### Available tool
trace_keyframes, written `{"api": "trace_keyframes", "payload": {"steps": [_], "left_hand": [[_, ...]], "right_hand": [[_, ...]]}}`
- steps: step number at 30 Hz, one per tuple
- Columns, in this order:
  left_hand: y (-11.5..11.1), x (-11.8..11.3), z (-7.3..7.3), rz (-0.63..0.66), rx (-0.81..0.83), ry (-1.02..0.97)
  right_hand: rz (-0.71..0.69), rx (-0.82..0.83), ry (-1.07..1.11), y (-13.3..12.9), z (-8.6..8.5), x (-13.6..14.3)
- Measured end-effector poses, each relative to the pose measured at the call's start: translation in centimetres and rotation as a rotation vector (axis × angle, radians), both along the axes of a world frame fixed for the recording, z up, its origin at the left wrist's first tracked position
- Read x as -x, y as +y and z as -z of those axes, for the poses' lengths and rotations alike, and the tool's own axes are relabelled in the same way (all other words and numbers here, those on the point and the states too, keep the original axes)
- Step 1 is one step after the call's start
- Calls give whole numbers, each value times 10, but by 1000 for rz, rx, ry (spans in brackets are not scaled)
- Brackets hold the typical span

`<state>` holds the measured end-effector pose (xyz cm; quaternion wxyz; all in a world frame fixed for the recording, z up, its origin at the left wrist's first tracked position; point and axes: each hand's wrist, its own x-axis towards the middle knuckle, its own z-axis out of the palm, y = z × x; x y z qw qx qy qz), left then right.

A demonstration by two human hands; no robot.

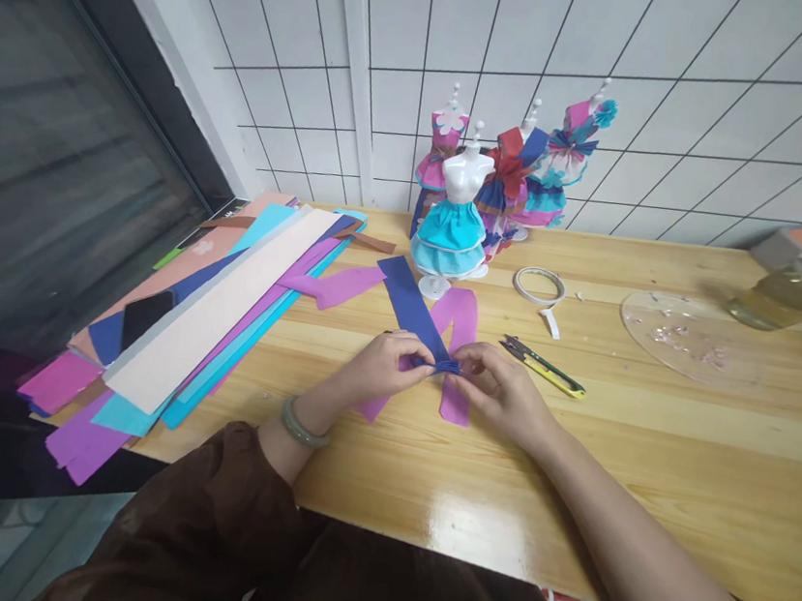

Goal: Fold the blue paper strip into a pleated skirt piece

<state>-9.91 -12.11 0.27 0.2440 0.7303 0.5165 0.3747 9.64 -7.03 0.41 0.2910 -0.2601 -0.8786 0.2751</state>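
Observation:
A dark blue strip [408, 299] runs from the mannequin's base down to my fingers, where its near end is gathered into small folds. My left hand [393, 368] pinches the folds from the left. On the right side, my right hand [503, 391] holds the same folded end between thumb and fingers. Beneath the blue strip lies a looped purple strip [466, 323] on the wooden table [677, 490]. Right of my right hand are yellow and black thread snips [543, 365].
Stacked coloured strips [225, 308] cover the left side. A white mannequin in a turquoise skirt [452, 229] stands at the back before several dressed ones. A tape roll [538, 285], a clear plate [689, 338] and a jar of yellowish liquid [782, 294] are to the right.

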Motion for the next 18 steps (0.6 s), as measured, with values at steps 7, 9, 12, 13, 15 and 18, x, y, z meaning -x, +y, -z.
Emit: {"api": "trace_keyframes", "payload": {"steps": [7, 9, 12, 13, 15, 18], "left_hand": [[-2, -6, 1, 20, -66, 71], [-2, -6, 1, 27, -76, 84], [-2, -5, 2, 29, -84, 83], [-2, -4, 2, 25, -85, 79], [-1, -3, 2, 18, -81, 66], [-1, 0, 2, 26, -53, 13]], "right_hand": [[-11, -116, -58, 1, 4, 4], [-12, -121, -61, 1, 5, 5], [-25, -134, -44, 2, 7, 5], [-32, -138, -31, 3, 7, 4], [-46, -142, -4, 4, 7, 3], [-55, -132, 18, 6, 6, 1]]}}
